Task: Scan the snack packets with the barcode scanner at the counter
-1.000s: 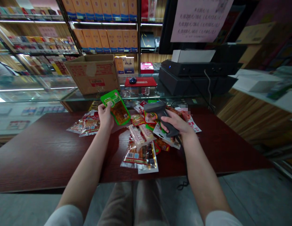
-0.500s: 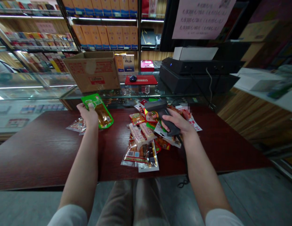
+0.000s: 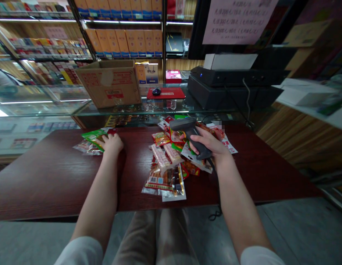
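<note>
A green snack packet point(image 3: 94, 136) lies on a small pile of clear-and-red snack packets point(image 3: 86, 148) at the left of the table. Over its right edge is my left hand point(image 3: 112, 144), palm down, with fingers spread and fingertips touching it. My right hand point(image 3: 211, 141) is wrapped round the handle of a dark barcode scanner point(image 3: 184, 125). Its head points left above a heap of mixed snack packets, and its cable hangs past the table's front edge. Two pink-and-white wrapped sticks point(image 3: 161, 156) lie on a brown snack packet point(image 3: 160, 178) nearer to me.
Behind the dark red table point(image 3: 60, 176) runs a glass counter with an open cardboard box point(image 3: 110, 86), a mouse point(image 3: 156, 91) on a red mat and a black cash register point(image 3: 231, 92). Stocked shelves stand beyond. A wooden cabinet point(image 3: 287, 136) is at the right.
My left hand has carried the green packet leftward and down onto the left pile, and its fingers have spread. My right hand has stayed in place with the scanner.
</note>
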A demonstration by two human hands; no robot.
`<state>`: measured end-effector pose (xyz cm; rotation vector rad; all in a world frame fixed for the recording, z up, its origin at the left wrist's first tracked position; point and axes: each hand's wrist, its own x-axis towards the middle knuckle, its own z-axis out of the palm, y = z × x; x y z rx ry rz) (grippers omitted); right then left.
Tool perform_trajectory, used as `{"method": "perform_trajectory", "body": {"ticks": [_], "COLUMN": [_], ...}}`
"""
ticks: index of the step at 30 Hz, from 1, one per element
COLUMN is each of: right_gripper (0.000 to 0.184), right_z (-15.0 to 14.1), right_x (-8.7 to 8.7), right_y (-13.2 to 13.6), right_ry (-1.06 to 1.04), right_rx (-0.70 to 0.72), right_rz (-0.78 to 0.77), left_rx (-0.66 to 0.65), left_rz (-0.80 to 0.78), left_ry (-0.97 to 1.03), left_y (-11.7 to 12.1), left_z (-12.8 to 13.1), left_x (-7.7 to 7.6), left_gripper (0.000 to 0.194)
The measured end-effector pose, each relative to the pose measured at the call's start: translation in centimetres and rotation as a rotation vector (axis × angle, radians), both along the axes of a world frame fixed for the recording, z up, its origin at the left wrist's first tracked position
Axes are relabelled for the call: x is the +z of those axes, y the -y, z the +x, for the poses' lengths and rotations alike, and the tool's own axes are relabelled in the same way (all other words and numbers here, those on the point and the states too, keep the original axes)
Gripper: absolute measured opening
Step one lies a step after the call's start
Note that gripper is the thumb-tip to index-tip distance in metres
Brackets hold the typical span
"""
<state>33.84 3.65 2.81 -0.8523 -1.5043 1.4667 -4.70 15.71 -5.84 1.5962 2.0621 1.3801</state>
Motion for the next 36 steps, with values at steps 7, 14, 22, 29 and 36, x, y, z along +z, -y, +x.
{"method": "perform_trajectory", "body": {"ticks": [7, 14, 22, 29, 36], "right_gripper": [0.039, 0.039, 0.039, 0.037, 0.035], "right_z": [-0.1, 0.0, -0.1, -0.1, 0.2], "right_x": [0.1, -0.2, 0.1, 0.2, 0.2], "right_y": [0.1, -0.2, 0.1, 0.3, 0.7], "right_ry": [-0.015, -0.032, -0.002, 0.010, 0.012], "right_rx": [0.003, 0.002, -0.009, -0.019, 0.000], "right_rz": [-0.011, -0.009, -0.007, 0.013, 0.006], "left_rx": [-0.321, -0.347, -0.392, -0.544, -0.726], "left_rz": [-0.197, -0.450, -0.135, 0.056, -0.096], "left_ry": [-0.109, -0.137, 0.861, 1.263, 1.450], "left_y": [1.0, 1.3, 0.0, 0.9, 2.0], "left_z": [8.3, 12.9, 10.4, 8.6, 8.1], "left_x": [1.3, 0.6, 0.5, 3.5, 3.3], "left_gripper": [0.028, 0.039, 0.028, 0.031, 0.048]}}
